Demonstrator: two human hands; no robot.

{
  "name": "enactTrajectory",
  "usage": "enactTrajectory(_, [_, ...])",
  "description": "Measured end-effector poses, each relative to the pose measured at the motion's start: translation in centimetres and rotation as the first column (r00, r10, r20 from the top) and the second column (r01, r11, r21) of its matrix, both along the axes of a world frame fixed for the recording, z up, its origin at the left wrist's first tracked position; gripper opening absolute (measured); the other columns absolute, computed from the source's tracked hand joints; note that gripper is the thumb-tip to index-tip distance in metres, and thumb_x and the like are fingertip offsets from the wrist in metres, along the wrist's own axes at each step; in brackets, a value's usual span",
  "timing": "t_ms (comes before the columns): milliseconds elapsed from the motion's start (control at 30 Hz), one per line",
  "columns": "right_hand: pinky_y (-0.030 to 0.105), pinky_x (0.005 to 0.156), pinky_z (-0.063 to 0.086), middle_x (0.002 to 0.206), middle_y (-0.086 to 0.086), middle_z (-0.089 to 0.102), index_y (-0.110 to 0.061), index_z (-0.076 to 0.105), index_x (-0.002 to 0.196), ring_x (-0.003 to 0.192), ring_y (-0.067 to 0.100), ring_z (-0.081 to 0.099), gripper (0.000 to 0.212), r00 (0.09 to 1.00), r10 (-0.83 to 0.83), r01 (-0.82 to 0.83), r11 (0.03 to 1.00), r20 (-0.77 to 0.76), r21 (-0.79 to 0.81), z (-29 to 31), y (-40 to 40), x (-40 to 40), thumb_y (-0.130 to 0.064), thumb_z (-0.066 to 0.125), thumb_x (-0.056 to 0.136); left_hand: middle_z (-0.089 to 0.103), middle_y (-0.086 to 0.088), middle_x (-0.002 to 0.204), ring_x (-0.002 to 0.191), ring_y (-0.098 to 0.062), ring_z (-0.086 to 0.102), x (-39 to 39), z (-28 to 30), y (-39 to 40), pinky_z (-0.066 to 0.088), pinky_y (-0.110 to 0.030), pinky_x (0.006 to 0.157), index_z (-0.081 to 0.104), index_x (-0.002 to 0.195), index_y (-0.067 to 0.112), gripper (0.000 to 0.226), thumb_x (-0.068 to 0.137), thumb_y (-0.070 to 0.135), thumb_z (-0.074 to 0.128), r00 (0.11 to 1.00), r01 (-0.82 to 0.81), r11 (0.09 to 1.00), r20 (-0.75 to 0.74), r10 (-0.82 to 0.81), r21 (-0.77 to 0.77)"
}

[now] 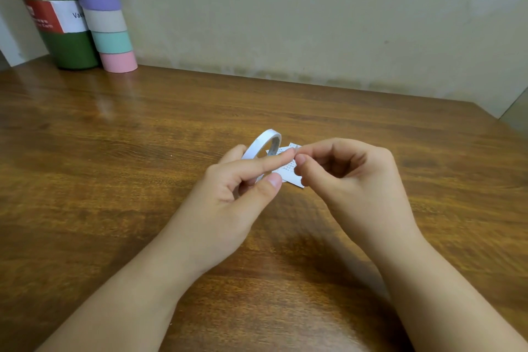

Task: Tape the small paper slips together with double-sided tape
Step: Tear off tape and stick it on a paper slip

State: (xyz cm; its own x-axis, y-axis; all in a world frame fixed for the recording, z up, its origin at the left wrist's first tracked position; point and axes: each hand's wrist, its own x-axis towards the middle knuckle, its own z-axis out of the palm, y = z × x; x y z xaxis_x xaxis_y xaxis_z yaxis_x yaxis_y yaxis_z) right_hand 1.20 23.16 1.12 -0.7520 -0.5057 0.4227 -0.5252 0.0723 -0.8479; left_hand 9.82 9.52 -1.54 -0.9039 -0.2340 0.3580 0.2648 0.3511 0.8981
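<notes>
A thin white roll of double-sided tape (264, 143) stands on edge above the table, gripped by my left hand (243, 180) between thumb and fingers; the index finger stretches over the roll towards the right. Small white paper slips with printed text (290, 170) lie on the wooden table just behind my fingertips, partly hidden by both hands. My right hand (343, 168) has its fingers curled, thumb and forefinger pinched together at the tape's loose end beside the left index fingertip; the pinched piece is too small to see clearly.
A dark green flask (54, 14) with a red and white label and a leaning stack of pastel tape rolls (105, 11) stand at the table's back left against the wall. The wooden table (114, 137) ends at the right rear corner.
</notes>
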Motion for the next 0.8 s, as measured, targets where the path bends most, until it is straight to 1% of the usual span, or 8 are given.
enactTrajectory(100, [0.008, 0.056, 0.041, 0.059, -0.013, 0.067, -0.021, 0.073, 0.072, 0.055, -0.001, 0.058, 0.015, 1.0, 0.008, -0.008, 1.0, 0.009, -0.007, 0.08, -0.02, 0.04, -0.009, 0.069, 0.081, 0.053, -0.018, 0.121, 0.103, -0.022, 0.052, -0.02, 0.06, -0.06, 0.039, -0.026, 0.101, 0.065, 0.108, 0.051, 0.031, 0.08, 0.043, 0.056, 1.0, 0.026, 0.998, 0.007, -0.026, 0.055])
enactTrajectory(200, [0.007, 0.055, 0.039, 0.058, -0.014, 0.066, -0.02, 0.073, 0.073, 0.054, -0.002, 0.057, 0.012, 1.0, 0.003, -0.002, 1.0, 0.015, -0.013, 0.08, 0.0, 0.16, -0.011, 0.07, 0.08, 0.053, -0.016, 0.123, 0.114, -0.028, 0.05, 0.01, 0.06, -0.04, 0.038, -0.042, 0.105, 0.066, 0.109, 0.049, 0.033, 0.078, 0.046, 0.055, 0.999, 0.046, 0.996, 0.003, -0.047, 0.075])
enactTrajectory(267, [0.006, 0.054, 0.038, 0.058, -0.014, 0.065, -0.019, 0.073, 0.072, 0.053, -0.002, 0.056, 0.011, 1.0, -0.013, 0.013, 1.0, 0.017, -0.009, 0.02, -0.01, 0.13, -0.012, 0.072, 0.079, 0.053, -0.017, 0.118, 0.108, -0.026, 0.052, -0.01, -0.05, -0.03, 0.041, -0.035, 0.101, 0.065, 0.11, 0.049, 0.032, 0.079, 0.045, 0.055, 0.999, 0.037, 0.997, 0.003, -0.037, 0.066])
enactTrajectory(367, [0.006, 0.053, 0.037, 0.06, -0.011, 0.066, -0.017, 0.071, 0.069, 0.052, -0.002, 0.054, 0.01, 0.998, -0.054, 0.054, 0.999, 0.015, 0.006, -0.09, -0.11, 0.09, -0.014, 0.073, 0.078, 0.048, -0.006, 0.092, 0.08, -0.015, 0.05, -0.04, -0.31, 0.06, 0.04, -0.011, 0.076, 0.062, 0.112, 0.051, 0.033, 0.083, 0.039, 0.055, 1.0, -0.006, 1.0, -0.002, 0.006, -0.018])
enactTrajectory(433, [0.006, 0.052, 0.037, 0.059, -0.011, 0.066, -0.018, 0.071, 0.067, 0.051, -0.003, 0.054, 0.012, 0.997, -0.071, 0.07, 0.997, 0.013, 0.025, -0.06, -0.11, 0.08, -0.014, 0.073, 0.078, 0.038, 0.013, 0.078, 0.068, 0.0, 0.042, 0.01, -0.26, 0.24, 0.036, -0.007, 0.068, 0.061, 0.115, 0.047, 0.035, 0.084, 0.033, 0.054, 0.999, -0.041, 0.995, -0.009, 0.04, -0.095])
enactTrajectory(533, [0.005, 0.052, 0.037, 0.055, -0.016, 0.064, -0.02, 0.072, 0.069, 0.05, -0.005, 0.055, 0.013, 0.998, -0.054, 0.053, 0.997, 0.028, 0.06, 0.08, 0.05, 0.1, -0.012, 0.072, 0.08, 0.037, 0.022, 0.077, 0.07, 0.001, 0.044, 0.08, -0.14, 0.41, 0.035, -0.005, 0.069, 0.058, 0.117, 0.043, 0.036, 0.084, 0.031, 0.052, 0.997, -0.075, 0.982, -0.014, 0.074, -0.175])
enactTrajectory(700, [0.005, 0.052, 0.037, 0.057, -0.014, 0.066, -0.019, 0.072, 0.068, 0.051, -0.003, 0.056, 0.012, 0.998, -0.06, 0.057, 0.993, 0.025, 0.1, 0.08, 0.06, 0.16, -0.013, 0.071, 0.079, 0.04, 0.019, 0.077, 0.068, 0.003, 0.045, 0.06, -0.1, 0.34, 0.036, -0.005, 0.066, 0.063, 0.112, 0.042, 0.033, 0.083, 0.03, 0.053, 0.998, -0.062, 0.991, 0.003, 0.062, -0.121])
enactTrajectory(800, [0.007, 0.053, 0.04, 0.06, -0.011, 0.068, -0.02, 0.071, 0.067, 0.053, -0.001, 0.058, 0.012, 0.997, -0.061, 0.057, 0.994, 0.041, 0.092, 0.15, 0.09, 0.19, -0.013, 0.071, 0.078, 0.041, 0.001, 0.08, 0.069, -0.001, 0.044, 0.04, -0.05, 0.15, 0.035, -0.007, 0.067, 0.065, 0.109, 0.046, 0.032, 0.083, 0.032, 0.054, 0.999, -0.034, 0.998, 0.019, 0.035, -0.056])
